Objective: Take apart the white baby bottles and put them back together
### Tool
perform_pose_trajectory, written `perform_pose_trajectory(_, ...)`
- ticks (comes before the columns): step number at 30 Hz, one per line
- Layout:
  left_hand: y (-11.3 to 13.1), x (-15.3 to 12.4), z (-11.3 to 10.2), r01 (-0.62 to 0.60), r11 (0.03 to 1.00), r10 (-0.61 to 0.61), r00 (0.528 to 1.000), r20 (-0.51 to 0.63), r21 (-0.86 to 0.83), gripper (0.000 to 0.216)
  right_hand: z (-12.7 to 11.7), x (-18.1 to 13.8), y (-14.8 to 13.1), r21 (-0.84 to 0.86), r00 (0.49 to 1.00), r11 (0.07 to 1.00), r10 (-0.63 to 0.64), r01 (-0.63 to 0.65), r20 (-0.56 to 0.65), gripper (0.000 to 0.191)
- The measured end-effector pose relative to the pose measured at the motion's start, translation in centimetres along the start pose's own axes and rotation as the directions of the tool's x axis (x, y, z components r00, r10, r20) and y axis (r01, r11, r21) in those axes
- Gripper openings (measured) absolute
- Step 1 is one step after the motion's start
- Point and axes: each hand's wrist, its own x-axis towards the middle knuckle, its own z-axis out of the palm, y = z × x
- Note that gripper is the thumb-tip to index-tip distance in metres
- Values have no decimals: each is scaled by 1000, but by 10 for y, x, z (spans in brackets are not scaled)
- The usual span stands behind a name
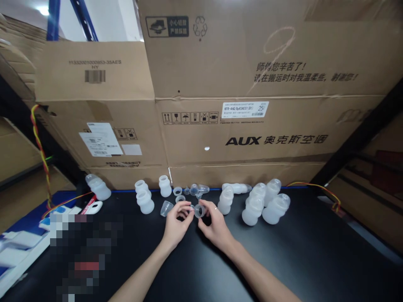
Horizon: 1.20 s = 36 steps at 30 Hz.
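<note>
1 clear ring (pixel 199 211) btwn hands (pixel 176 219) (pixel 218 222)

brown cardboard (pixel 201 84) stands behind a black tabletop (pixel 302 256), a bright light (pixel 43 10) glowing at upper left.

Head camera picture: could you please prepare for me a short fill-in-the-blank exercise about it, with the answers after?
1. The clear ring is between the thumb and finger of the ____ hand.
2. The brand in big Latin letters on the cardboard box is ____.
3. The table has the colour ____.
4. The twisted wire at the left is yellow and ____.

Missing words: right; AUX; black; red.
</note>
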Motion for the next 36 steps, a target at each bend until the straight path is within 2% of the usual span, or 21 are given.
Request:
perform_pose_trajectory(6, 2, 1, -2, 62, 996, -51, 986, 159, -66, 36, -4, -1, -3, 49, 999, 998, -34, 32, 41, 58)
perform_pose_trajectory(10, 2, 3, -8, 158, 977, -108, 948, 301, -146, 51, -4, -2, -3, 102, 998, 994, -35, 29, 61, 57)
perform_pose_trajectory(13, 2, 6, -12, 216, 958, -131, 916, 380, -191, 53, -3, -3, -4, 145, 997, 989, -15, 4, 77, 60)
perform_pose_trajectory(18, 2, 8, -19, 273, 927, -131, 879, 459, -256, 47, 0, -4, -3, 212, 993, 976, 32, -55, 109, 61)
perform_pose_trajectory(24, 2, 5, -21, 324, 907, -126, 818, 562, -269, 45, -4, -5, 1, 234, 996, 970, 54, -70, 74, 59)
perform_pose_trajectory(30, 4, 1, -20, 335, 904, -101, 773, 627, -267, 50, -11, -7, -1, 209, 984, 975, 44, -80, 173, 63)
perform_pose_trajectory(36, 6, -5, -16, 334, 915, -111, 749, 653, -227, 51, -11, -9, -4, 200, 977, 975, 53, -95, 204, 57)
